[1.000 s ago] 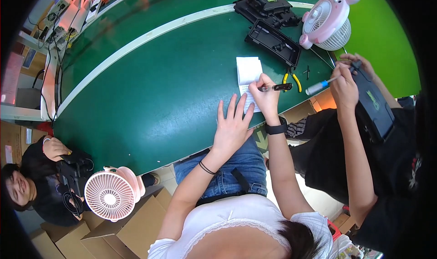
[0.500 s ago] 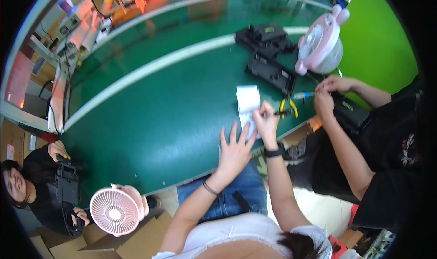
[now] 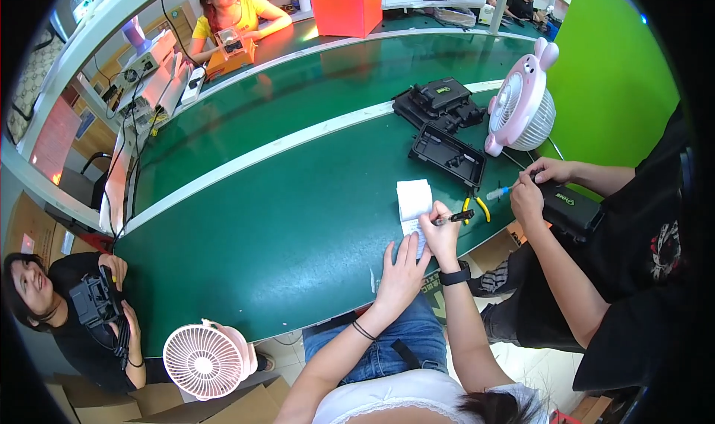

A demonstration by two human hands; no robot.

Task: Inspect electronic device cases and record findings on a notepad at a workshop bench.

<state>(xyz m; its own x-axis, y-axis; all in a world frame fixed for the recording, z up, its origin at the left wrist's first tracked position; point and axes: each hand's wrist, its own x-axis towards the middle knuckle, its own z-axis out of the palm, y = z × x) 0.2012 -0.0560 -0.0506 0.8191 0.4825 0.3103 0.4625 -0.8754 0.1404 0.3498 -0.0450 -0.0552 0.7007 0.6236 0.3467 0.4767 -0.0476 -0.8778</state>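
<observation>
A small white notepad (image 3: 414, 198) lies on the green table, its upper page folded back and lines of handwriting on the lower page. My right hand (image 3: 442, 238) is closed around a dark pen (image 3: 456, 218), resting on the written page. My left hand (image 3: 402, 281) lies flat with its fingers stretched out, the fingertips at the lower part of the pad. Just right of the pen are yellow-handled pliers (image 3: 477, 209). The pen's tip is hidden by my fingers.
Open black plastic cases (image 3: 449, 156) lie beyond the pad, beside a pink fan (image 3: 517, 104). On the right, a co-worker's hands hold a black case (image 3: 570, 206) near a blue-tipped tool (image 3: 499, 192). Another pink fan (image 3: 205, 361) stands at the near left, by a person holding a black device (image 3: 97, 301).
The view has tilted upward, so the table sits lower and a person in yellow shows at the back. At left, the person has drawn the black device closer. My hands stay on the notepad.
</observation>
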